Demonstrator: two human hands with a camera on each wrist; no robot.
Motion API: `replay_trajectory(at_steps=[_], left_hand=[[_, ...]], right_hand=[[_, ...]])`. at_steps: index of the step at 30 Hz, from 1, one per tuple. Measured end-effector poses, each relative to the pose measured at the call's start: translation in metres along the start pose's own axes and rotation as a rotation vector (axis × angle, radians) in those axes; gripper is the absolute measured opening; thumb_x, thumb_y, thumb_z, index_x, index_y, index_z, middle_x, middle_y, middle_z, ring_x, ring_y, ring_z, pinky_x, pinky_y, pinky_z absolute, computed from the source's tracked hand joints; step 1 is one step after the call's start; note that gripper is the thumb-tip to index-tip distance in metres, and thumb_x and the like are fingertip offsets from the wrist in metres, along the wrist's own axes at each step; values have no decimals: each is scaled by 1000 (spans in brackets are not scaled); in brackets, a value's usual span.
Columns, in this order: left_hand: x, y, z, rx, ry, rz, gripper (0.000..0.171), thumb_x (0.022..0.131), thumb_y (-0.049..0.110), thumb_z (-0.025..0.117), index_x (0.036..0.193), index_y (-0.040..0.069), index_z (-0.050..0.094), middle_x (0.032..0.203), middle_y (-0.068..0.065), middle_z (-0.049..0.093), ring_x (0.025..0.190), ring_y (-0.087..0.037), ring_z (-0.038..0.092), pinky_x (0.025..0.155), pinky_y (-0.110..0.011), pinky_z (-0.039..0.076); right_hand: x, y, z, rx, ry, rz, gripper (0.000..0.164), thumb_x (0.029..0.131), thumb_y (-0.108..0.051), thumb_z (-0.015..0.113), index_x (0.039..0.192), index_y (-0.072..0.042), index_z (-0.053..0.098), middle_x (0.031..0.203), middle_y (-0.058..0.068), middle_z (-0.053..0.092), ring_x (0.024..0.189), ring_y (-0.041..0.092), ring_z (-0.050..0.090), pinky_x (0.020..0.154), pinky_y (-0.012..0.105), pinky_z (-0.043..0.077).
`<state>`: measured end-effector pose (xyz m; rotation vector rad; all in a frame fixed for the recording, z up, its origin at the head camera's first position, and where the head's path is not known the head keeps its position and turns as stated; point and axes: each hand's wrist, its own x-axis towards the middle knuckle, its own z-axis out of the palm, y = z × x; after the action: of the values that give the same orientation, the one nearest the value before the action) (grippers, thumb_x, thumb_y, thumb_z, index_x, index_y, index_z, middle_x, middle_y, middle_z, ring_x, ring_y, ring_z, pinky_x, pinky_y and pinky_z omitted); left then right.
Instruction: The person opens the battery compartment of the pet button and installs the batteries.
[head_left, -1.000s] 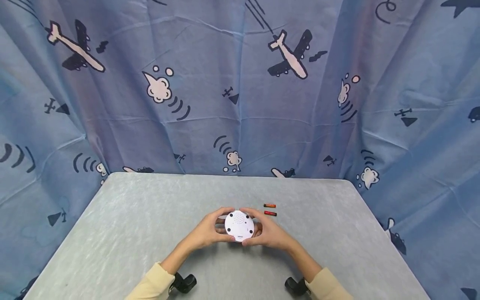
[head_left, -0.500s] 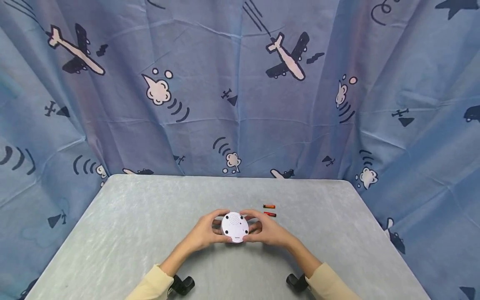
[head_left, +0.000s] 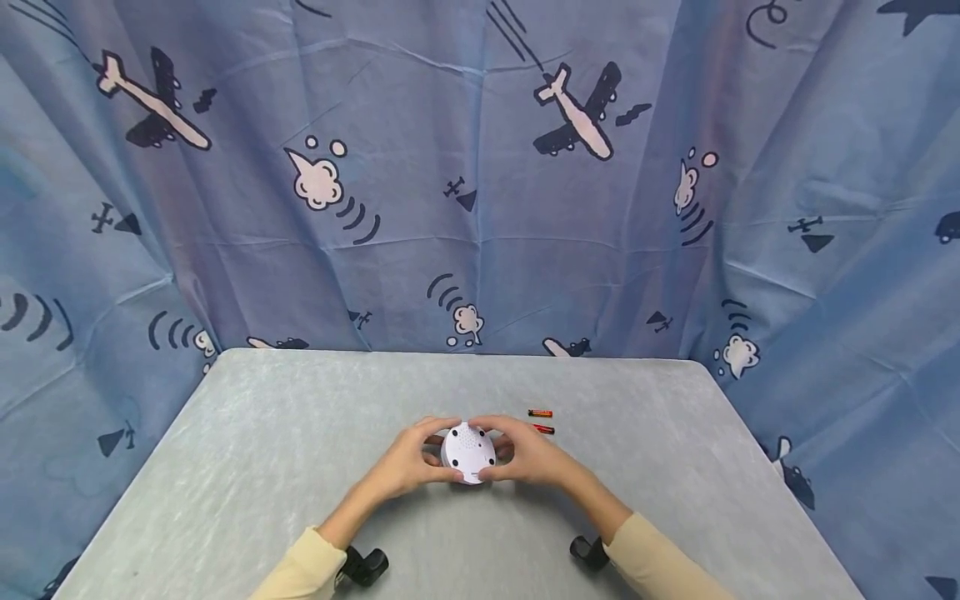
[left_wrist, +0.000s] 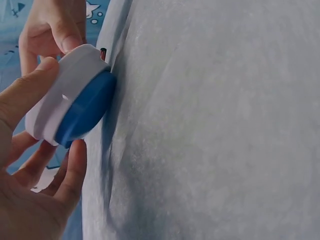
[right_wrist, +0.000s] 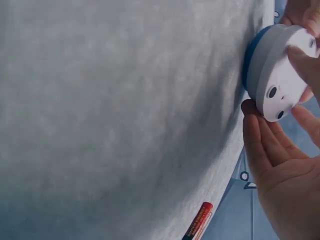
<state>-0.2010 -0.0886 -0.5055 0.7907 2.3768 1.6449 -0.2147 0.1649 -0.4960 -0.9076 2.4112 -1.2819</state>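
Observation:
A round white device with a blue domed side is held between both hands. Its flat white face, with dark feet and a patch of small holes, is turned toward the head camera. My left hand grips the left edge, thumb at the lower rim and fingers curled round the side. On the opposite edge my right hand pinches it, thumb low on the white face. Just beyond the right hand lie an orange battery and a red battery, the red one partly hidden by that hand.
A pale grey cloth-covered table spreads under the hands. Behind it hangs a blue curtain with printed airplanes. Black wrist mounts sit by the cream sleeves.
The white device has shifted a little left and turned slightly in the hands. My right hand has moved slightly left with it, its fingers resettling on the edge. Both batteries stay put.

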Motion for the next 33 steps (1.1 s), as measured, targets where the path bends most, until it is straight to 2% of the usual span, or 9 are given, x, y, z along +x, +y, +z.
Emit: replay_trajectory(at_steps=[4,12,19,26,33], left_hand=[[1,-2,1,-8,19,31,75,77,9,91,142,-4,54,133,-18,57,112,-37,60,81,-36,57],[-1,-1,5,-61,45,-20,73,77,5,90,140,-5,54,134,-22,57,110,-40,62,83,-43,56],[1,-3,5,-50,41,-21,71,77,7,90,139,-2,56,135,-21,56,109,-39,62,83,-38,56],[1,-1,7,-39,45,10,71,76,9,91,138,-2,58,134,-20,57,109,-38,63,84,-38,56],[3,1,9,-18,56,21,71,76,11,91,138,-3,59,130,-18,60,107,-38,64,83,-36,56]], right_hand=[[3,1,0,-6,-13,3,74,82,-16,88,146,-7,52,144,12,53,109,27,66,87,36,55],[4,3,3,20,-8,12,73,82,-14,88,145,-5,53,143,12,54,108,30,67,88,37,55],[6,0,1,0,2,20,75,82,-16,88,146,-4,52,145,14,53,116,32,64,93,42,52],[5,-4,-2,-7,-16,-2,75,82,-10,87,146,0,51,144,16,53,118,34,61,96,43,50],[4,-2,-2,-24,-22,6,75,83,-11,86,148,-3,50,146,14,52,120,32,61,97,43,50]])
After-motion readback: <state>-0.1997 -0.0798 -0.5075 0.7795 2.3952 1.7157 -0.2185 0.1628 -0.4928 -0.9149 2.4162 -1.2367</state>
